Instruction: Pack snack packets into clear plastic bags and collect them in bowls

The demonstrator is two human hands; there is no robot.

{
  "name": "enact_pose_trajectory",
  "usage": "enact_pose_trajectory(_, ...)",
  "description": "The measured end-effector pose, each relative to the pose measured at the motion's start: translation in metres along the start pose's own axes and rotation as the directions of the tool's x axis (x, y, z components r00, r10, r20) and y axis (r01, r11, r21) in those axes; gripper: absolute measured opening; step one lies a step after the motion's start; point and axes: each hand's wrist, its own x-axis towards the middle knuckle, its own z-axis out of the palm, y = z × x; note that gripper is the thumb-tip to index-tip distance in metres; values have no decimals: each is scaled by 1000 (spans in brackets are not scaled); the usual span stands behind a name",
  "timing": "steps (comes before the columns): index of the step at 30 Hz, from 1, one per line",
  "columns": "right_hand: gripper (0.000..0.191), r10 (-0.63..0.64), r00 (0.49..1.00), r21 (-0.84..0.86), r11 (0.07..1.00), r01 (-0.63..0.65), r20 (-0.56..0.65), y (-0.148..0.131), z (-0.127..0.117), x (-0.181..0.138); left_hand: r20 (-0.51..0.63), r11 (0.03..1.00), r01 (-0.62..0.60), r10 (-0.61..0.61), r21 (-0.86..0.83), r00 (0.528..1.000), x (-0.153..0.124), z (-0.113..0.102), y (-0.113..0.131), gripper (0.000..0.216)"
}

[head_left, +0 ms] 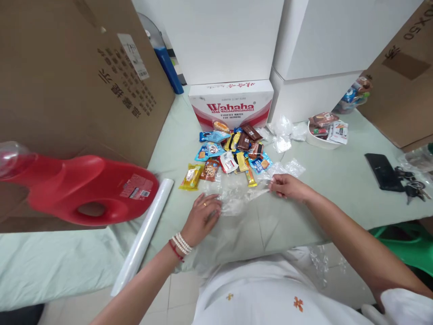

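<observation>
My left hand (202,216) rests on a clear plastic bag (237,198) spread on the pale green tablecloth, fingers curled onto its left end. My right hand (287,186) pinches the bag's right edge. Just beyond the bag lies a pile of small snack packets (230,153), blue, yellow, brown and orange. A roll of clear film (145,232) lies left of my left hand.
A red jug (84,187) lies on its side at the left, against a big cardboard box (67,81). A Wahaha carton (231,106) stands behind the snacks. A white bowl of packets (324,131), a black phone (382,171) and keys (414,187) sit right.
</observation>
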Motion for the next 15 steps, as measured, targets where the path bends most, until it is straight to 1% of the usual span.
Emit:
enact_pose_trajectory(1, 34, -31, 995, -148, 989, 16, -98, -2, -4, -3, -8, 999, -32, 32, 4, 999, -4, 0, -1, 13)
enact_pose_trajectory(2, 30, -103, 975, -306, 951, 39, -196, -5, -7, -7, -18, 998, -67, 67, 13, 998, -7, -1, -1, 14)
enact_pose_trajectory(3, 29, -208, 945, -449, 890, 75, -254, -11, -6, -12, -24, 995, -101, 101, 25, 995, -9, 0, 1, 15)
enact_pose_trajectory(4, 36, -322, 914, -563, 815, 137, -245, -17, -2, -16, -25, 990, -134, 134, 34, 991, -11, 1, 4, 17)
enact_pose_trajectory(5, 47, -421, 892, -639, 735, 227, -167, -24, 6, -19, -17, 986, -162, 163, 39, 987, -12, 2, 7, 18)
enact_pose_trajectory(6, 56, -490, 871, -675, 656, 338, -39, -30, 17, -20, -2, 982, -184, 184, 39, 983, -12, 3, 10, 19)
enact_pose_trajectory(7, 60, -524, 845, -675, 586, 448, 106, -35, 29, -20, 19, 980, -198, 197, 35, 980, -12, 5, 12, 21)
enact_pose_trajectory(8, 57, -532, 816, -657, 535, 531, 227, -38, 42, -17, 48, 978, -205, 204, 27, 978, -13, 5, 14, 21)
enact_pose_trajectory(9, 47, -525, 795, -640, 506, 578, 303, -38, 54, -13, 80, 978, -206, 204, 17, 976, -14, 5, 15, 21)
enact_pose_trajectory(10, 36, -523, 784, -623, 502, 600, 334, -37, 64, -8, 113, 980, -199, 197, 5, 974, -15, 4, 14, 20)
enact_pose_trajectory(11, 27, -537, 776, -599, 516, 613, 331, -33, 69, -4, 146, 982, -188, 188, -9, 971, -16, 2, 13, 18)
enact_pose_trajectory(12, 24, -573, 762, -559, 542, 628, 302, -26, 70, -1, 177, 984, -175, 177, -28, 968, -18, 0, 12, 17)
enact_pose_trajectory(13, 24, -623, 739, -502, 568, 652, 256, -18, 67, 0, 205, 986, -161, 168, -54, 964, -20, -3, 10, 16)
enact_pose_trajectory(15, 25, -722, 675, -375, 589, 715, 153, 4, 52, -8, 244, 984, -124, 153, -128, 958, -24, -9, 6, 15)
